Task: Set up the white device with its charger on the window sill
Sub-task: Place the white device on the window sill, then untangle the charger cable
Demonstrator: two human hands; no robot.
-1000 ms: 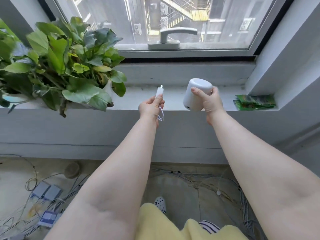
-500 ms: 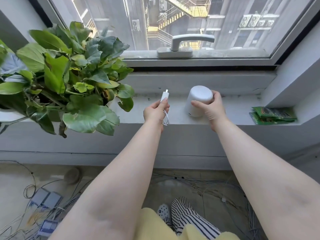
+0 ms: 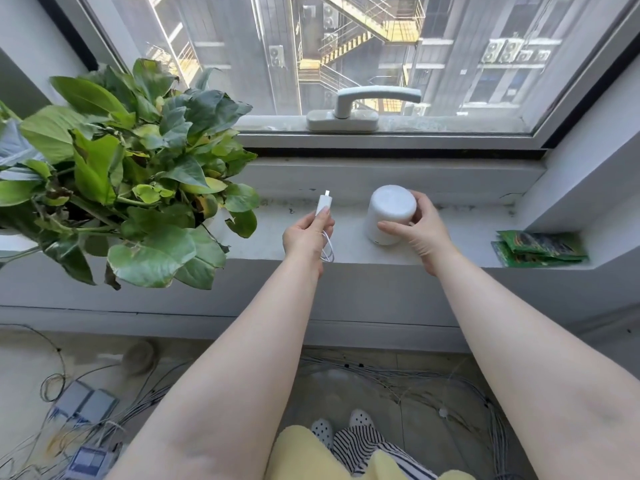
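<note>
The white device (image 3: 389, 213), a short round cylinder, stands upright on the grey window sill (image 3: 460, 237). My right hand (image 3: 420, 230) wraps around its right side, thumb in front. My left hand (image 3: 306, 237) is to the left of the device, above the sill, and pinches the white charger plug (image 3: 323, 204) with its metal tip pointing away from me. A loop of thin white cable (image 3: 328, 251) hangs from that hand. Plug and device are apart.
A large leafy potted plant (image 3: 131, 174) fills the sill's left end, close to my left hand. Green packets (image 3: 540, 247) lie at the right end by the wall. The window handle (image 3: 363, 105) sits above. Cables and boxes (image 3: 83, 407) litter the floor below.
My right hand has lowered the tilted device from the air and set it upright on the sill. The left hand still holds the plug, a little nearer the sill.
</note>
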